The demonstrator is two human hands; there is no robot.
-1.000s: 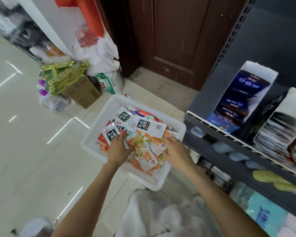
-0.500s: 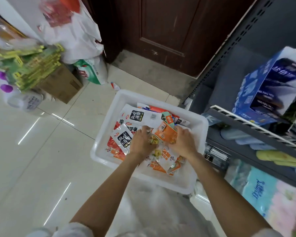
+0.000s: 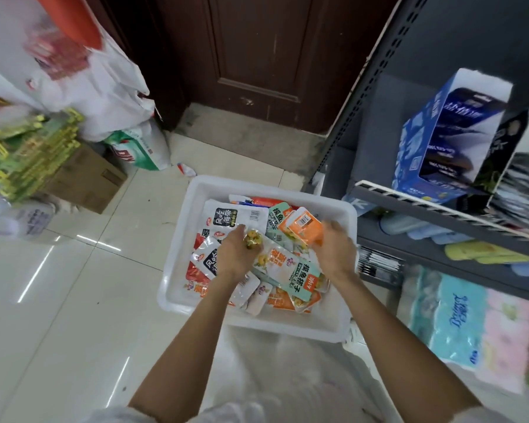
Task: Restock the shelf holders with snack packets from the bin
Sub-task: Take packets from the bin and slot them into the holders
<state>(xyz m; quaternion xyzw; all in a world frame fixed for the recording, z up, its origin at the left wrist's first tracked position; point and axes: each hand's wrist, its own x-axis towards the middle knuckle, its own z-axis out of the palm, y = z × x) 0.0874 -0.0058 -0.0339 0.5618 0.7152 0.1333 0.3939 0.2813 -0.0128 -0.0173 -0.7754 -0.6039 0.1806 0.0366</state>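
Both hands reach into the white bin [image 3: 258, 323] of snack packets [image 3: 290, 270] on the floor beside the shelf [image 3: 440, 209]. Left hand [image 3: 235, 257] fingers clamp a yellow-speckled packet [image 3: 251, 238]; right hand [image 3: 336, 251] fingers grip an orange packet [image 3: 304, 224] near the bin's right rim.

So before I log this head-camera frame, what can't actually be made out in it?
- Right hand: motion-blurred; its hold on the orange packet is unclear.
- Left hand: fingers curl over a yellow-green packet, hiding most of it.
- White bin: lower packets buried under the top layer.
- Black packets on the shelf: blurred, cut off by the right edge.
- Blue display box: print too blurred to read.
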